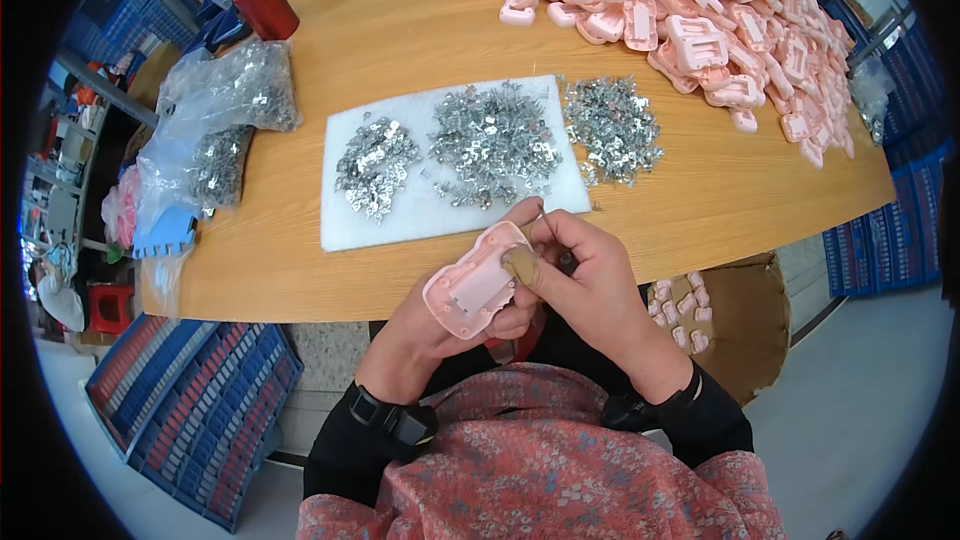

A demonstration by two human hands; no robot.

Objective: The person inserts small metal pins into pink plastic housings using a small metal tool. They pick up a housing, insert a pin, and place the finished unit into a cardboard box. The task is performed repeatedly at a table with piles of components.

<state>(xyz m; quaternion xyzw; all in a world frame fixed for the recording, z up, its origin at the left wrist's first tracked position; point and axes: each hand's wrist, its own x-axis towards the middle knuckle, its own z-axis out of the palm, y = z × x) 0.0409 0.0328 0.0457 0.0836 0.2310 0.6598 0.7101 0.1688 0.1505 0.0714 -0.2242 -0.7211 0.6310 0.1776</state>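
My left hand (412, 332) is closed around a pink plastic shell (478, 290), its hollow inner side turned up toward me. Over the upper right end of that shell, my right hand (592, 285) is closed in a pinch, the thumb in a brown cover pressing at the rim. Something thin and dark shows by the right fingertips, but what they hold is too small to make out. Just beyond the hands lies a white foam sheet (340, 225) with a smaller heap of metal clips (377, 162) and a larger heap of metal pieces (495, 145).
Another metal heap (612, 130) sits right of the foam. A big pile of pink shells (700, 45) covers the far right of the table (260, 275). Plastic bags of metal parts (225, 105) and a red flask (262, 2) stand left. A cardboard box (760, 340) with pink shells is below right.
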